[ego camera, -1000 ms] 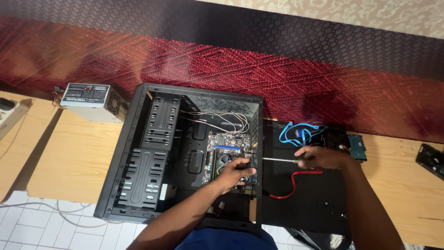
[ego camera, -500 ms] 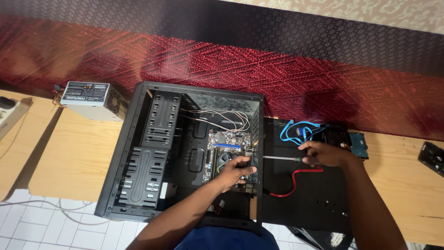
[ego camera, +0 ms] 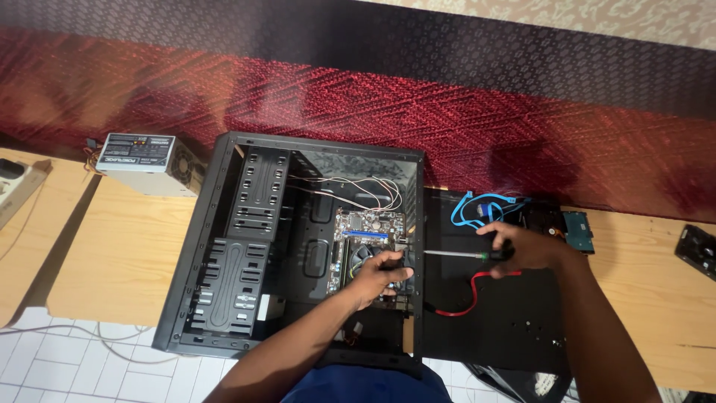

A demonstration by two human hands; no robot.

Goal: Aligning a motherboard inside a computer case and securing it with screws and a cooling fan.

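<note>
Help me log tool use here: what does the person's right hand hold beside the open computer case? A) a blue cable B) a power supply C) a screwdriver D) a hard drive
C: the right hand grips a screwdriver whose metal shaft points left into the open computer case.

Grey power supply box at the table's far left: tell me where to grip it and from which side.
Grip the power supply box across its two long side faces, coming from above. It lies flat on the wooden table with its broad top face up, and its wire bundle sticks out at the left end, so avoid that end.
</note>
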